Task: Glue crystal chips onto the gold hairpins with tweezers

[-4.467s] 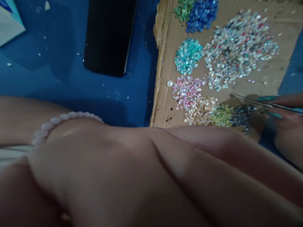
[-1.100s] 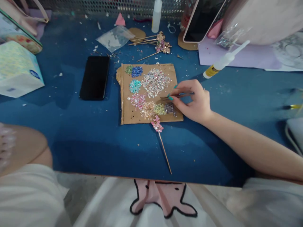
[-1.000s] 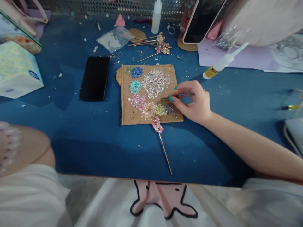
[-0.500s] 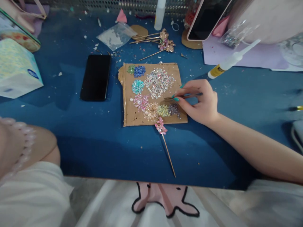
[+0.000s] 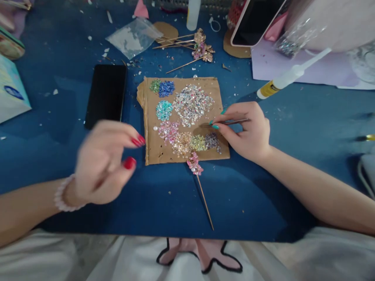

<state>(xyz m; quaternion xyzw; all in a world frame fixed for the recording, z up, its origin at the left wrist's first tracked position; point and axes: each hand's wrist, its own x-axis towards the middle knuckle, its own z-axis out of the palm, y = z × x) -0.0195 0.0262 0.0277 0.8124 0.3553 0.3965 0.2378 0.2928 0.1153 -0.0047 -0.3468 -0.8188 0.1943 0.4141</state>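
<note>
My right hand [image 5: 250,134], with green nails, pinches a slim pair of tweezers [image 5: 238,121]. Their tips point left over a square of cardboard [image 5: 152,146]; whether they grip anything is too small to tell. Piles of tiny gems lie on the cardboard: silver [image 5: 193,105], blue [image 5: 166,89], turquoise [image 5: 164,110], pink [image 5: 168,131], peach [image 5: 182,144], yellow, purple and green. A hair stick [image 5: 204,201] has its pink gem-covered end [image 5: 194,163] at the cardboard's front edge. My left hand [image 5: 101,164], red-nailed and somewhat blurred, hovers left of the cardboard, thumb and fingers apart, holding nothing.
A black phone [image 5: 107,93] lies behind my left hand, near a tissue box [image 5: 13,91]. Several more hair sticks [image 5: 181,42] and a plastic bag [image 5: 133,37] lie at the back. A glue bottle [image 5: 281,80] stands at right, by another phone [image 5: 256,19].
My left arm has swung in from the left, bringing the hand beside the cardboard. My right hand stays nearly in place with the tweezers. The whole view has shifted slightly.
</note>
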